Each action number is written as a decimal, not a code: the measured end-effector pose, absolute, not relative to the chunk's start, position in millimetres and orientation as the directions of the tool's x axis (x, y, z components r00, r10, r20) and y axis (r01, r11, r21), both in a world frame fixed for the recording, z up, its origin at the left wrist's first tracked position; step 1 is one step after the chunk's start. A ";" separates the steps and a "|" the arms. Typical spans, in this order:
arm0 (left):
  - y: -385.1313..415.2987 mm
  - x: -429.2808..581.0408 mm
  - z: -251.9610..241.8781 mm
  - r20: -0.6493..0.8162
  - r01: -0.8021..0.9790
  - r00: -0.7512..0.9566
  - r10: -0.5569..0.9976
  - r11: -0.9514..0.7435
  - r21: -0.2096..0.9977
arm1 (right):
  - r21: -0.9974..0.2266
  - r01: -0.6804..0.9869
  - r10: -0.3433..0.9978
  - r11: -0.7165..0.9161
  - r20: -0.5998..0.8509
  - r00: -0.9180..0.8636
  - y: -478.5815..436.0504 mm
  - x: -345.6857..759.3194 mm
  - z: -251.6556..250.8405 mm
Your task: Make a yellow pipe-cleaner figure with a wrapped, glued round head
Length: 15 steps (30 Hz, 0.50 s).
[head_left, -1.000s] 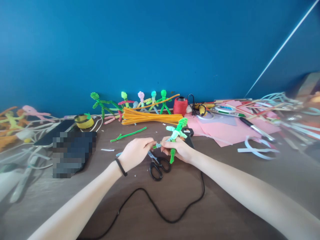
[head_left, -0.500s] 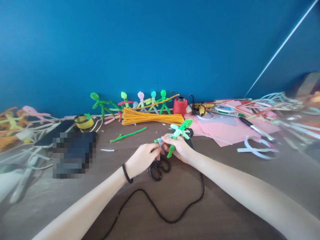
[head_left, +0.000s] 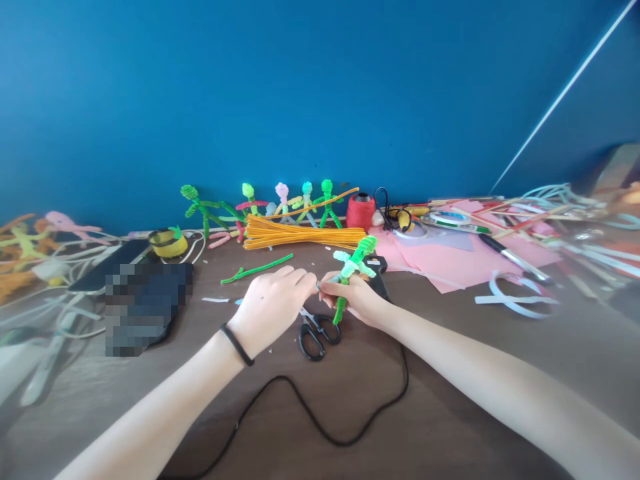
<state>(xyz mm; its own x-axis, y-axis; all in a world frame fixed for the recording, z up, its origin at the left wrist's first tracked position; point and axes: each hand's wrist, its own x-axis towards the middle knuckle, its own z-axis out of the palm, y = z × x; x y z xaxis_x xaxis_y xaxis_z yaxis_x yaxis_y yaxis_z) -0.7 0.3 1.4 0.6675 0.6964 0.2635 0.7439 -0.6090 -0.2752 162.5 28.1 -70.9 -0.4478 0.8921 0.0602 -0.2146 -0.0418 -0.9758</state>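
Hands meet mid-table. Right hand [head_left: 357,300] is closed around a fuzzy green pipe-cleaner figure [head_left: 353,263], gripping its lower body. The coiled head and pale mint arms stick up and tilt right, and one twisted leg pokes out below the fingers. The figure is held just above the table [head_left: 450,373], over the scissors [head_left: 317,330]. Left hand [head_left: 270,303] has its back to me, fingers loosely curled and stretched toward the right hand. Its fingertips touch the figure's side, but I can't tell if they pinch it because the thumb is hidden. There's a thin black band [head_left: 233,343] on that wrist.

The scissors are black-handled and lie flat just under the hands. A thin black cable [head_left: 320,427] loops across the brown tabletop in front of them. A black tool [head_left: 377,273] is partly hidden behind the right hand.

Further back I see a flat bundle of straight orange pipe cleaners [head_left: 305,235] and a loose green one [head_left: 257,268], bent. A red thread spool [head_left: 361,212] is just right of the bundle. A row of small fuzzy stick figures [head_left: 283,203] leans on the blue wall. Pink paper sheets [head_left: 450,260] are to the right and a yellow tape roll [head_left: 167,243] to the left.
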 end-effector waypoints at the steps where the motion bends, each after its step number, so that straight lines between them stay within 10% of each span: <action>1: 1.6 -1.4 1.0 0.308 0.761 0.649 0.696 -0.582 -0.287 | -0.976 -0.215 0.884 -0.042 0.064 -0.462 28.0 163.0 -71.0; 15: 22.2 -9.7 -19.8 0.260 0.819 0.573 0.777 -0.544 -0.181 | -0.957 -0.274 0.858 -0.100 0.057 -0.511 28.4 164.9 -69.1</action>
